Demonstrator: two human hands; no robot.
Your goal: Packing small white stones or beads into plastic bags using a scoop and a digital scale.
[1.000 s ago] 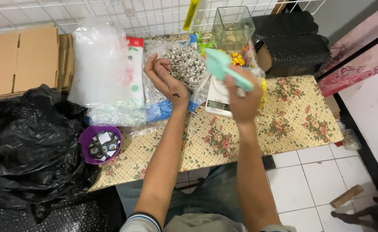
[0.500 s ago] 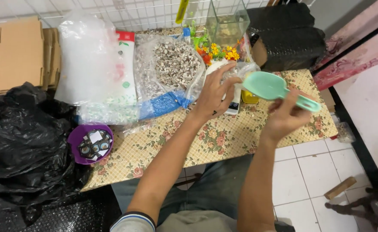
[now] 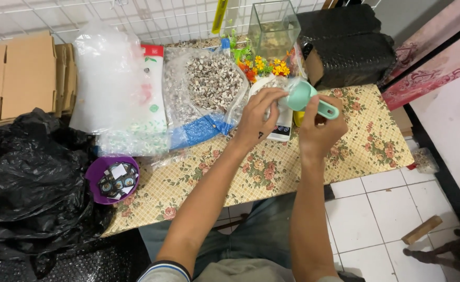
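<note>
My right hand grips the handle of a mint-green plastic scoop, tipped toward the mouth of a small clear plastic bag. My left hand pinches that bag open over a white kitchen scale. Just left of my hands lies a large open clear bag of grey-brown pebbles on the floral tablecloth. What the scoop holds is hidden.
A glass tank with yellow and orange plastic flowers stands behind the scale. Black wrapped boxes sit at right, clear bags and cardboard at left, a purple bowl and black plastic sheeting at the near left.
The scoop has swung back from the right to the small bag's mouth. My left hand left the pebble bag and now holds the small bag over the scale.
</note>
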